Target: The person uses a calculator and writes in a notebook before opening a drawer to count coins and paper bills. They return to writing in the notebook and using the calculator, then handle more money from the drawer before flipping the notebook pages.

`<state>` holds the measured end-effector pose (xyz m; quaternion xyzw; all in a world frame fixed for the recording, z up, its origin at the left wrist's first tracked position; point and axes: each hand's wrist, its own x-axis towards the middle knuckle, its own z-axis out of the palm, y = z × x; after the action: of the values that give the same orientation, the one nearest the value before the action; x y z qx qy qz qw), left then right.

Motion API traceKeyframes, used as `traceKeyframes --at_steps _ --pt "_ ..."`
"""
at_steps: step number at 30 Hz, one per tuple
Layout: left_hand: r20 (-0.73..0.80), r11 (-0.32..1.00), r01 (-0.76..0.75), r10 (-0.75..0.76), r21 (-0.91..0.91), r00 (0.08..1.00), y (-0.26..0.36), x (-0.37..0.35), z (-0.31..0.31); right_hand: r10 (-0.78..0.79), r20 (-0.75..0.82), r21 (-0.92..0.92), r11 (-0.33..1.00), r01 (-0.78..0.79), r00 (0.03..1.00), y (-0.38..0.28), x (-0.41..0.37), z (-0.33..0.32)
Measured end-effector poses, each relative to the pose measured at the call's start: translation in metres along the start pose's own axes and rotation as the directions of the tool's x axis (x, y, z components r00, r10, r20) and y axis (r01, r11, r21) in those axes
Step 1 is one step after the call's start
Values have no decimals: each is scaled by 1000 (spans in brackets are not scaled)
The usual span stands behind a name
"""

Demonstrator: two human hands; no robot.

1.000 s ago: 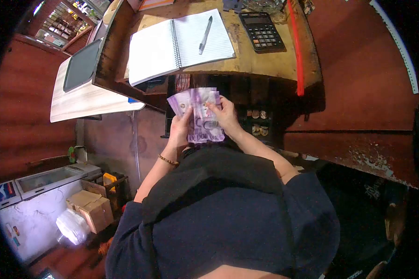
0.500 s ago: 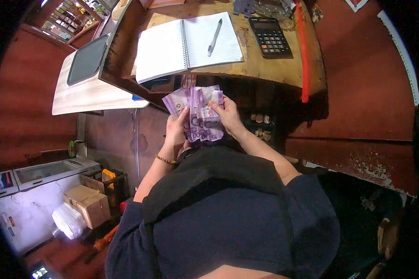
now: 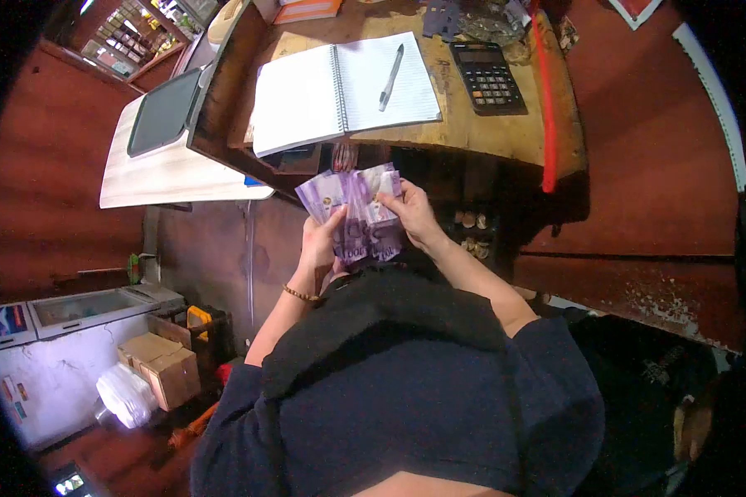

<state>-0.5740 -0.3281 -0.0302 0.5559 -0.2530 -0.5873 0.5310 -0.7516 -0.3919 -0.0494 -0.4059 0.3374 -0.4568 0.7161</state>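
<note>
Purple banknotes are fanned out between my two hands, just below the front edge of the wooden desk. My left hand is closed on the left part of the fan, its thumb lying across the face of the notes. On the other side, my right hand pinches the right part between thumb and fingers. An open spiral notebook lies on the desk beyond, a pen resting on its lined right page. Right of it sits a black calculator.
Coins lie in a dark open drawer under the desk, beside my right forearm. A red strip runs down the desk's right side. A grey tray rests on the pale table at left. A cardboard box stands lower left.
The view has shifted slightly, so the desk and its things appear a little lower and further right. Both hands still hold the banknotes, whose spread has altered a little.
</note>
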Motion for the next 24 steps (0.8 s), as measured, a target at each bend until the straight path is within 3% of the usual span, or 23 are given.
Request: traceKeyframes --at_steps 3,5,7,9,11,13,14,15,17,18,19,20,21,23,24 --pt "66 993 4 4 -122 998 -11 -3 15 39 59 -14 999 -38 997 4 -7 2" --pt "81 994 -1 10 -109 997 -10 -6 23 88 48 4 996 -89 995 7 -11 3" --pt "98 999 24 -26 21 995 -2 -8 25 -10 -63 -81 997 5 998 9 -11 2" --pt "85 984 180 -179 6 980 13 -11 24 -3 -132 -98 995 -10 991 6 -9 0" --pt "-45 989 116 -121 -94 992 -27 15 0 -9 -171 24 1000 13 985 2 -7 -2" --pt "1 951 -255 259 177 966 -9 -3 22 34 -232 -52 998 -47 972 4 -4 -2" --pt "24 997 68 -67 -33 997 -15 9 9 9 -219 -54 998 -21 976 8 -3 0" --pt "120 974 -153 134 165 984 -7 -4 13 -12 -200 -53 999 1 980 14 -2 3" --pt "29 985 -170 171 -24 985 10 -25 42 51 -177 62 997 -41 983 21 -3 19" --pt "27 985 -171 171 -21 985 11 -23 39 35 -103 -53 998 -41 994 18 -3 24" --pt "171 978 -110 79 177 982 12 -19 31 -24 -69 -217 976 9 997 9 -10 31" --pt "289 924 -73 -41 374 956 11 -16 25 -36 -45 -245 969 24 998 13 -9 33" --pt "285 923 -74 -39 377 958 7 -16 21 -49 -21 -274 961 42 999 19 -7 35" --pt "268 967 -190 140 170 953 -6 -16 12 -38 18 -321 946 42 999 30 1 33" --pt "203 959 -216 178 182 963 -16 -11 1 -23 53 -370 928 41 998 33 4 34"
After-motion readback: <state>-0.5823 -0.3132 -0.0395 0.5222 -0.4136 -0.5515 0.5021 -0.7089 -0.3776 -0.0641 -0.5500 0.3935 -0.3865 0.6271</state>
